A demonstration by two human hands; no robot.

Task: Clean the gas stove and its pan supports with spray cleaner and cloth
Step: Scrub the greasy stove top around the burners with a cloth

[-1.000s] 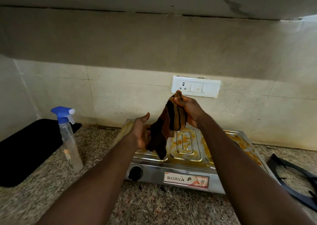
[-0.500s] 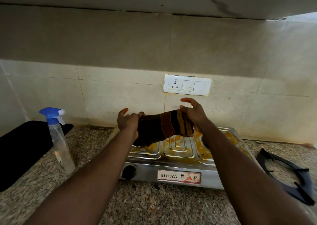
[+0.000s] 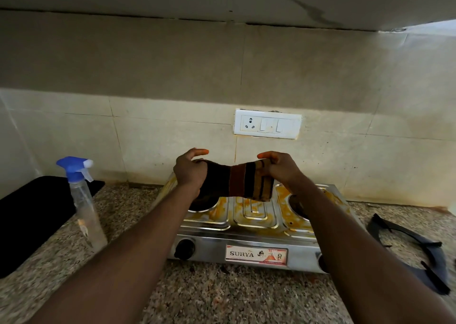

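A steel two-burner gas stove point(image 3: 249, 221) stands on the granite counter, its top smeared with orange stains and its pan supports off. Above it a brown, black and ochre striped cloth point(image 3: 237, 181) is stretched level between my hands. My left hand point(image 3: 190, 170) grips its dark left end. My right hand point(image 3: 278, 168) pinches the striped right end. A clear spray bottle point(image 3: 85, 205) with a blue trigger head stands left of the stove. A black pan support point(image 3: 417, 252) lies on the counter to the right.
A black mat point(image 3: 32, 215) covers the counter's left part. A white socket and switch plate point(image 3: 267, 124) sits on the tiled wall behind the stove. A shelf underside point(image 3: 222, 0) runs overhead. Speckled granite counter point(image 3: 222, 296) shows in front of the stove.
The cloth hung down from my raised right hand a second ago. Both hands now hold it pulled out level above the stove, with my left hand gripping the lower end.
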